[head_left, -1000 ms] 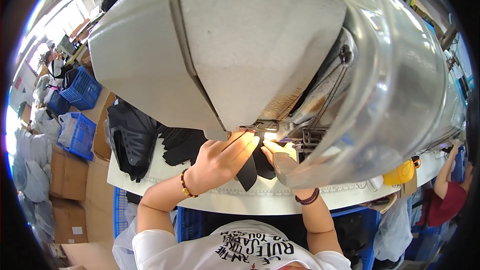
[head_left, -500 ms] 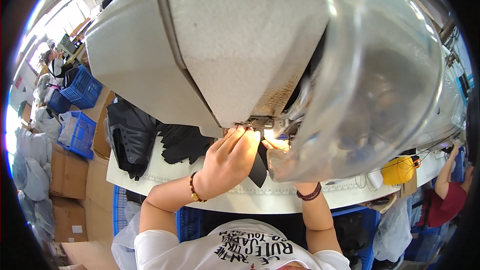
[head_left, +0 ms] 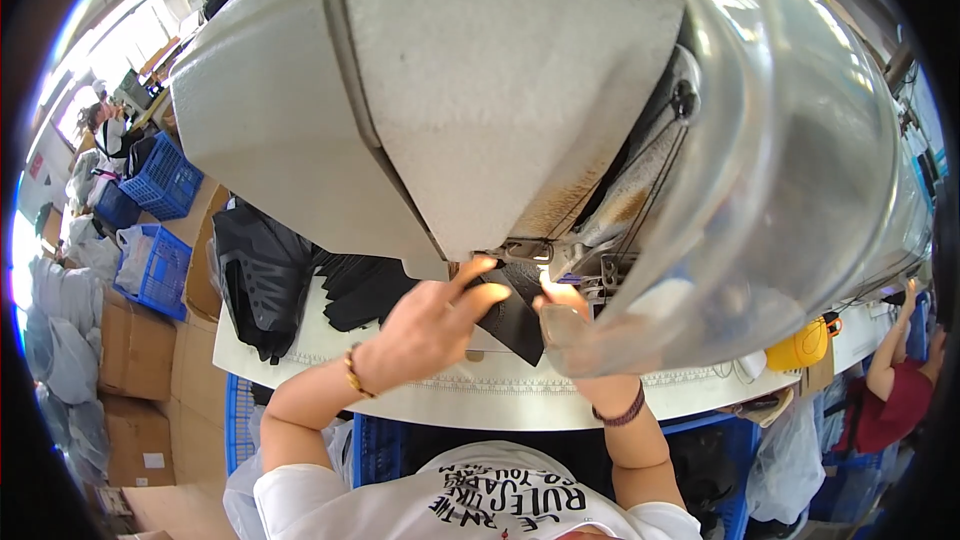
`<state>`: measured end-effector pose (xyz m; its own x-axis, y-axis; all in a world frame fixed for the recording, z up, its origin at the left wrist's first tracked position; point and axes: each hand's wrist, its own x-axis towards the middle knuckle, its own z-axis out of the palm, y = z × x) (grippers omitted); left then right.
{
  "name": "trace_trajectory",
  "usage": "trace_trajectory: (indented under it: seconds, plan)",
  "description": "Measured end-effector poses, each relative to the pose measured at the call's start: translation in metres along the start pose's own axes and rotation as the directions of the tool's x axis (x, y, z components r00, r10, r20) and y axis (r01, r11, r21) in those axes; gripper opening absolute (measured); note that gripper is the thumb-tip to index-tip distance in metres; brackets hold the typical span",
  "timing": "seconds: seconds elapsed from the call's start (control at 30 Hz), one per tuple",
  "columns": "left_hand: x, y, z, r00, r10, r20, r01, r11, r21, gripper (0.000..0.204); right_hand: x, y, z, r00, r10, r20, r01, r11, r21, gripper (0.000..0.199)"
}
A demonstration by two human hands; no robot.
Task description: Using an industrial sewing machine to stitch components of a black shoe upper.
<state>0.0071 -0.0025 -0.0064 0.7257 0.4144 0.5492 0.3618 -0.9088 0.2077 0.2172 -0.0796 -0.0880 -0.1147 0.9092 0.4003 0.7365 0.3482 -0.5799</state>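
Black cloth (head_left: pixel 517 330) lies right of the spread left hand (head_left: pixel 425 325), tip toward the tabletop's (head_left: pixel 480 406) near edge; right hand (head_left: pixel 565 300): grip undetermined.

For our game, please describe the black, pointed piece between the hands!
Start at the big grey machine over the white table. Below its tip, beside the person's bare left hand, is the flat, black, pointed piece. Unlike the overlapping black pieces farther left, it lies right of that hand.

The clear cover (head_left: pixel 800 120) obscures much of the right hand (head_left: pixel 588 345) behind it. Blur softens the left hand (head_left: pixel 425 328). The top edge cuts off the grey machine (head_left: pixel 510 90).
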Motion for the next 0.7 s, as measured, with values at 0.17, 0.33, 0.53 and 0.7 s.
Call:
trace_trajectory:
  seconds: [0.17,0.33,0.53,0.7]
  plan:
    - [0.0,-0.057,-0.009,0.996,-0.066,0.06,0.072,0.992,-0.103,0.046,0.033,-0.091,-0.018,0.951,-0.269,-0.156,0.23,0.946,-0.23,0.048]
    - [0.01,-0.022,-0.02,0.997,0.029,0.076,-0.019,0.991,-0.13,0.051,0.015,-0.031,-0.005,0.998,-0.063,0.006,0.058,0.874,-0.482,0.047]
    - [-0.007,0.021,0.012,0.986,-0.066,-0.156,0.092,0.982,0.166,0.056,0.017,0.004,-0.01,0.965,-0.259,-0.034,0.165,0.703,-0.692,0.039]
    - [0.001,0.034,0.02,0.968,-0.102,-0.228,0.149,0.968,0.201,0.056,0.04,0.022,-0.02,0.894,-0.447,-0.028,0.204,0.462,-0.863,0.033]
